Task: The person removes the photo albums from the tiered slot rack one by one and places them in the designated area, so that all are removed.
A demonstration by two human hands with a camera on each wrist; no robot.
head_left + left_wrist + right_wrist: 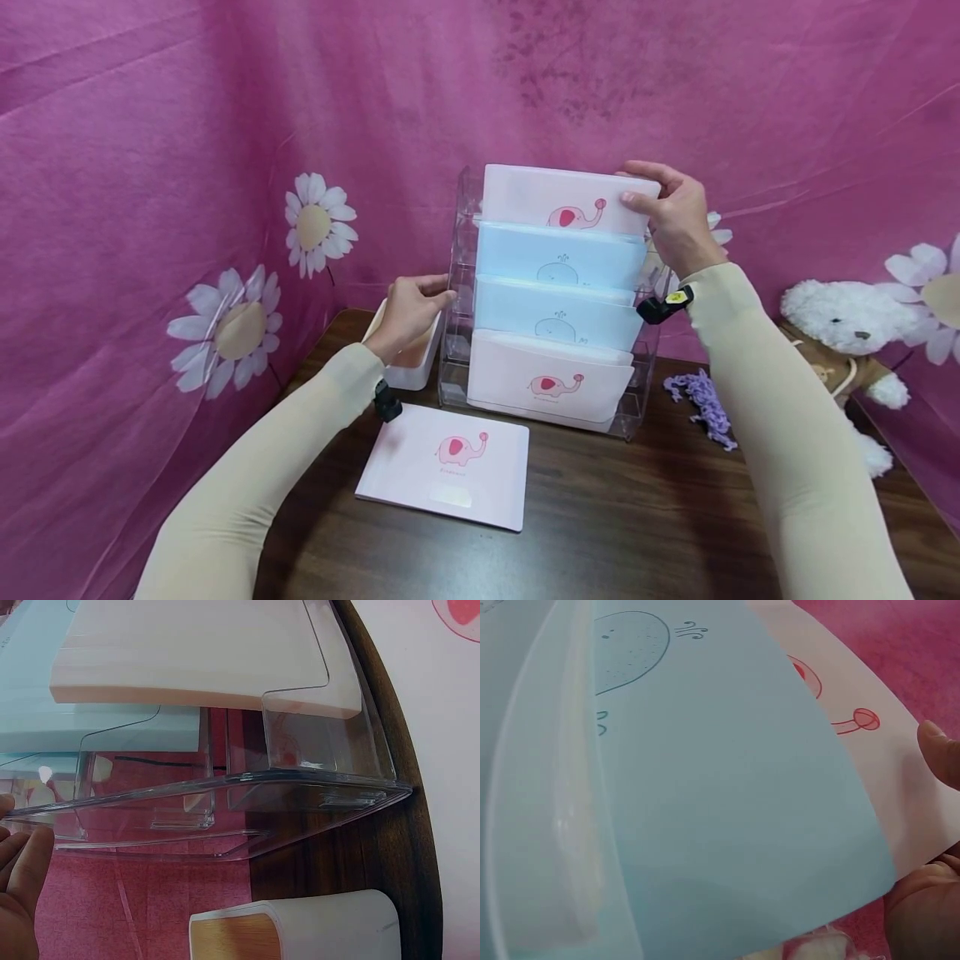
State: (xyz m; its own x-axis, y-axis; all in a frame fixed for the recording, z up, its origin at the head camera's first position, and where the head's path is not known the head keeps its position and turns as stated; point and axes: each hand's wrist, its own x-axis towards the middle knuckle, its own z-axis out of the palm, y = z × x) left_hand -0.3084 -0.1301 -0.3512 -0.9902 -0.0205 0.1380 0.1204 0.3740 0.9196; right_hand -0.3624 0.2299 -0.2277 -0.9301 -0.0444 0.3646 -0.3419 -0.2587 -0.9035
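Observation:
My right hand (678,218) pinches the upper right corner of a pink elephant folder (525,196) in the top tier of a clear plastic rack (637,408). The thumb lies on its front, the fingers behind; the right wrist view shows this hand (937,825) at the folder's edge (907,772). Two blue whale folders (510,250) and another pink elephant folder (502,375) stand in the tiers below. With its fingertips, my left hand (412,312) holds the rack's left side edge; in the left wrist view only part of that hand (22,877) shows.
One more pink elephant folder (405,467) lies flat on the brown table (585,517) before the rack. A white bin (412,379) stands left of it. Purple yarn (705,404) and a white teddy bear (840,321) are at the right. Pink flowered cloth (405,100) hangs behind.

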